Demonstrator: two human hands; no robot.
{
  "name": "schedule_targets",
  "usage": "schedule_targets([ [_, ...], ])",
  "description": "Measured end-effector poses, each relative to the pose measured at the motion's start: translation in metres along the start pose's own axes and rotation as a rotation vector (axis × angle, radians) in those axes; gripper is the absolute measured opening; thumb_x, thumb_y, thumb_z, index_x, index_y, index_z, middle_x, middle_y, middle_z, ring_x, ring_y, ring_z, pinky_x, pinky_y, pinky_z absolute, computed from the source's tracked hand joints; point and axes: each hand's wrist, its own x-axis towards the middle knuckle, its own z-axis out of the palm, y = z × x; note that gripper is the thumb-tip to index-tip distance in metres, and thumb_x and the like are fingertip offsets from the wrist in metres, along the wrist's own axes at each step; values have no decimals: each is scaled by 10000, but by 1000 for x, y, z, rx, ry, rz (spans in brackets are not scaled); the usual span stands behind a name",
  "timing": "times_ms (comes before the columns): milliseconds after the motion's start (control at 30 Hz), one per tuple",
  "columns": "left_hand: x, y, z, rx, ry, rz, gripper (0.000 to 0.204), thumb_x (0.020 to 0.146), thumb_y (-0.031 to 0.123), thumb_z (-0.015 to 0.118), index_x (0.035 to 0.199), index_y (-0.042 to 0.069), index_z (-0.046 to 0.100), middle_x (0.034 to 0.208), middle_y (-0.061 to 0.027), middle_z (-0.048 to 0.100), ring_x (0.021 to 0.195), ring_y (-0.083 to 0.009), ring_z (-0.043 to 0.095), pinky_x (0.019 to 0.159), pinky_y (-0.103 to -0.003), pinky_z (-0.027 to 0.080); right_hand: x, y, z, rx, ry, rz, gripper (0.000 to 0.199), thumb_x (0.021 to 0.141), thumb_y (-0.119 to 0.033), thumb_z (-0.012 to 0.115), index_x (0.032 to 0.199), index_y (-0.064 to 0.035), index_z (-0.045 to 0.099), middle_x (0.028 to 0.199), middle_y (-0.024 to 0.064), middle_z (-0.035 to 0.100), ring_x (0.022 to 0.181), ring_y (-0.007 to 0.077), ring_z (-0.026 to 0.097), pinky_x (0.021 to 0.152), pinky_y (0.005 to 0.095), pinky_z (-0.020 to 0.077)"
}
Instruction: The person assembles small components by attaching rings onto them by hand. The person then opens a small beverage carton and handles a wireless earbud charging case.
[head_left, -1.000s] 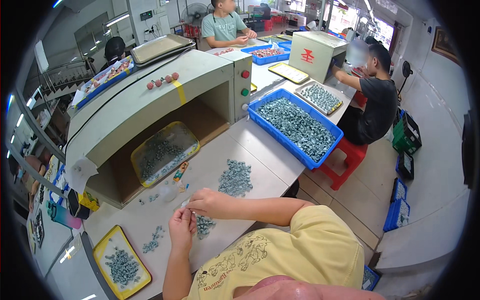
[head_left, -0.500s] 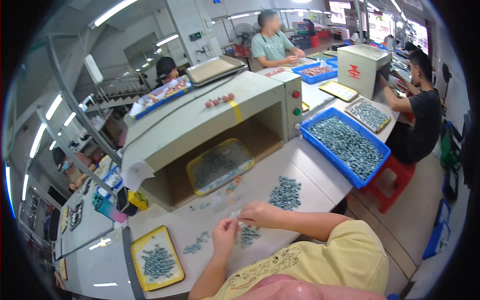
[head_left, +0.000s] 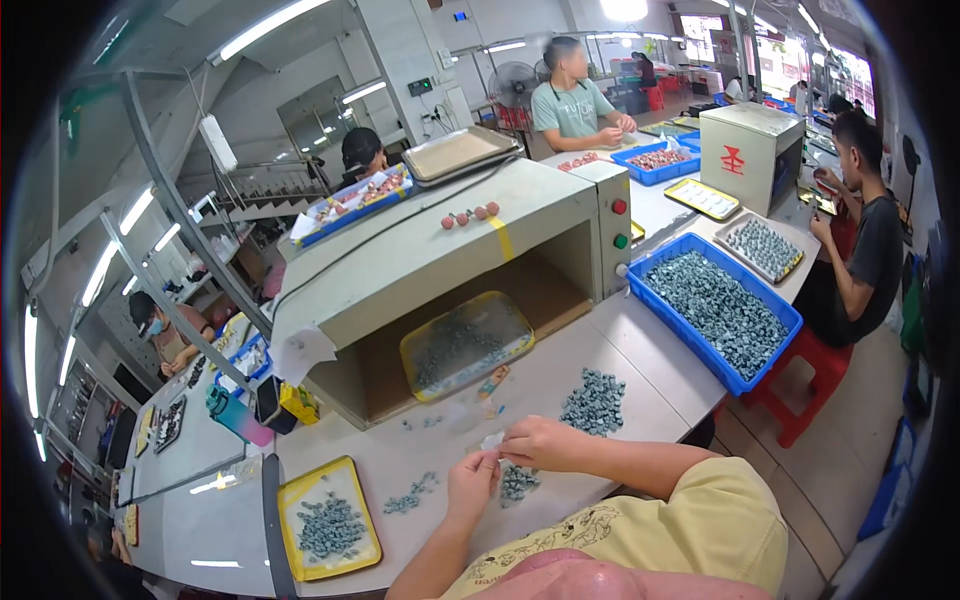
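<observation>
My left hand (head_left: 472, 484) and my right hand (head_left: 545, 443) meet over the near part of the table, fingertips pinched close together. A small white piece (head_left: 491, 441), thin like paper or cloth, shows at their fingertips; its exact kind is too small to tell. Just under my right hand lies a little heap of grey-green small parts (head_left: 517, 484). A bigger heap of the same parts (head_left: 594, 402) is beyond my right forearm, and a loose scatter of them (head_left: 410, 494) lies left of my left hand.
A yellow-rimmed tray (head_left: 372, 520) of parts sits at the left. Ahead stands a beige open-fronted box machine (head_left: 440, 270) with a tray (head_left: 470, 345) inside. A blue bin (head_left: 665, 355) full of parts is at the right, near a red stool (head_left: 810, 385). Co-workers sit around.
The view has shifted, so the scene sits further right and slightly lower. My hands stay together at the white piece. The co-worker at right has drawn an arm back from the smaller box.
</observation>
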Motion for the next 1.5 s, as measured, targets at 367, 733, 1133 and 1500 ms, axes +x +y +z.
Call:
schedule_targets([
  [367,7,8,-11,49,-12,59,161,918,126,517,973,1,603,667,19,500,493,-41,375,437,-196,301,13,9,2,24,22,20,160,714,-99,648,865,-48,637,814,72,598,781,261,574,704,361,465],
  [733,32,9,-40,0,143,78,96,882,52,534,955,39,473,868,-57,634,520,-15,370,429,-165,310,21,47,17,-173,-71,-88,256,673,-53,623,928,-33,628,829,64,587,748,228,559,674,337,434],
  [1133,44,-15,-61,-235,173,22,140,835,89,638,937,12,580,748,13,573,548,-12,414,456,-166,329,29,53,51,-287,-116,-88,320,636,-35,684,952,-36,636,844,47,589,758,207,573,699,321,458],
  [1500,46,-14,-68,-335,142,5,163,912,158,552,926,-1,583,809,-17,596,516,-10,351,436,-167,308,45,51,66,-340,-224,-183,329,667,-51,585,990,1,615,902,66,569,816,222,568,749,338,470],
])
